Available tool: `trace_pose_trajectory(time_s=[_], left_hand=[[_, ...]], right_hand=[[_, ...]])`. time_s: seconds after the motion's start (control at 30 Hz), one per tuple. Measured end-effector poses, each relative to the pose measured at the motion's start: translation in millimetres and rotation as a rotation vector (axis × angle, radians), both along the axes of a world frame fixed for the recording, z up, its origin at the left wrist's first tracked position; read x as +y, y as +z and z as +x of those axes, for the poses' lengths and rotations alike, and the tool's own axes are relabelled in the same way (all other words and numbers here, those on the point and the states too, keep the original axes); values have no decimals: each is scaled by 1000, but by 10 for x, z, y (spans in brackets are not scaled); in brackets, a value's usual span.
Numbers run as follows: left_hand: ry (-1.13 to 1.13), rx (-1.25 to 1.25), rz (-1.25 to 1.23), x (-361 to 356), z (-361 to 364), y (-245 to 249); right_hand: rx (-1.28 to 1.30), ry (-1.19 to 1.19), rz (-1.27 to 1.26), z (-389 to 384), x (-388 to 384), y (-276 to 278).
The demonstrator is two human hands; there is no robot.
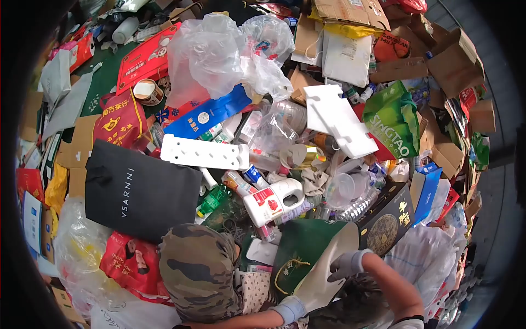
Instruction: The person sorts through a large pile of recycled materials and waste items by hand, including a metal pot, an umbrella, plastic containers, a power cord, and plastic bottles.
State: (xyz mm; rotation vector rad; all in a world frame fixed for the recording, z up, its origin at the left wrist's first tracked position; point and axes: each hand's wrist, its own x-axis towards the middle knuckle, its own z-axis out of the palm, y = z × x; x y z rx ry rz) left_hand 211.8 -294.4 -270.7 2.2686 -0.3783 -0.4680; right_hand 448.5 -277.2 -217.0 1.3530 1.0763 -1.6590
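My left hand (289, 308), in a pale glove, grips the lower edge of a dark green paper bag (304, 247) with a white lining and a gold cord handle. My right hand (345, 265), also gloved, holds the bag's upper rim, where the white lining shows at the mouth. The bag lies tilted at the near edge of a big heap of mixed waste. A camouflage-clad knee (200, 271) sits just left of the bag. A white jug with a red label (271, 203) lies right behind the bag.
A black VSARNNI bag (137, 192) lies to the left and a black box with a gold emblem (386, 219) to the right. White foam pieces (205, 152), clear plastic bags (219, 55), a green Tsingtao bag (394, 118), bottles and cardboard boxes (455, 60) fill the heap.
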Motion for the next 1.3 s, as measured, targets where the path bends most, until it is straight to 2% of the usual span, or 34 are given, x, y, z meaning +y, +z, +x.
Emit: trace_pose_trajectory(time_s=[0.03,0.07,0.1,0.13,0.2,0.23,0.27,0.33,0.4,0.43,0.53,0.6,0.63,0.67,0.7,0.73,0.77,0.8,0.83,0.87,0.9,0.93,1.0,1.03,1.13,1.27,1.3], left_hand=[[1,7,-6,14,16,-14],[2,12,-14,26,31,-27],[4,17,-16,43,42,-37],[7,20,-20,42,53,-49],[23,31,-24,50,76,-72],[33,38,-30,37,78,-77],[42,41,-29,11,96,-81],[53,45,-29,18,87,-79],[63,46,-20,-14,72,-70],[67,42,-12,-41,57,-65],[81,49,4,-127,15,-74],[68,78,6,-158,-18,-55],[47,68,17,-97,-24,8],[16,194,-6,-21,30,88],[72,180,-28,56,26,199],[128,164,-51,132,20,312],[135,155,-33,134,11,339],[103,136,-1,78,4,309],[73,116,30,23,-2,281],[42,96,61,-31,-7,253],[-41,71,119,-196,-30,72],[-120,47,177,-316,-53,-58],[-57,37,161,-365,-118,-122],[-45,26,152,-357,-153,-137],[-41,27,136,-371,-207,-206],[55,-24,-16,-92,6,331],[4,-51,18,-180,-19,173]], right_hand=[[-89,-123,147,1,545,533],[-144,-172,596,129,775,586],[-223,-462,871,149,1099,600],[-359,-118,1317,248,1331,444],[-704,200,1280,429,1889,-54],[-745,192,1264,578,2081,-441],[-836,334,1335,788,2155,-986],[-745,-42,1066,661,2247,-1158],[-688,-222,1027,592,2036,-1339],[-736,-155,1171,536,1861,-1334],[-680,-302,1521,402,1146,-629],[-580,-759,1822,256,517,-181],[-679,-837,1749,140,238,56],[-768,-914,1684,-24,-40,278],[-818,-791,1635,-222,-285,441],[-893,-443,1729,-279,-640,281],[-887,-505,1465,-482,-944,172],[-912,-282,1189,-665,-1085,68],[-880,-203,849,-842,-1196,-154],[-820,-219,667,-971,-1328,-480],[-756,-216,630,-1060,-1458,-797],[-673,-303,482,-1110,-1353,-969],[-428,-238,432,-1135,-1618,-1691],[-431,-303,395,-1218,-1529,-1724],[-386,-203,603,-1197,-1799,-2759],[-278,-280,665,-1076,-1734,-3001],[-218,-287,658,-1089,-1728,-2950]])
